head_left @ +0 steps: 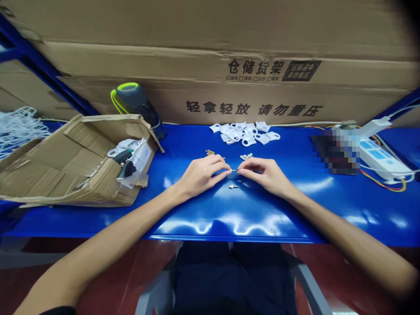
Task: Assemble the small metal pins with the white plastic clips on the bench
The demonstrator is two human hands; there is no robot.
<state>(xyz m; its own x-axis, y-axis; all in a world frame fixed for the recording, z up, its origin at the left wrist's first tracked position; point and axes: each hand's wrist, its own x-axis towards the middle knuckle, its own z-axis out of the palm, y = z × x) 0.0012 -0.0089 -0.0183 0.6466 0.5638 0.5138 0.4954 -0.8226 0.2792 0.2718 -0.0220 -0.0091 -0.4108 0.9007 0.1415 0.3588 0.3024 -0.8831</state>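
Workbench (229,223) bearing cardboard box (78,162) left, plastic parts (243,133) centre-back, power strip (380,157) right

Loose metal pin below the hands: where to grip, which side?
The small metal pin lies flat on the blue bench, so probably pinch across its slim shank from above, coming from the near side; its long sides look free.

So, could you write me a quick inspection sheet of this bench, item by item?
Surface: glossy blue metal workbench.
Things at hands: small metal pin between the fingertips; a second metal pin lying below; heaped white plastic pieces; small white bits; brass pieces.
Clutter: open cardboard box holding assorted parts; dark bottle.
Hands: left hand and right hand both pinch the pin.
Cables: coloured wires beside a white power strip.
Surroundings: large cardboard cartons, blue shelf frame.
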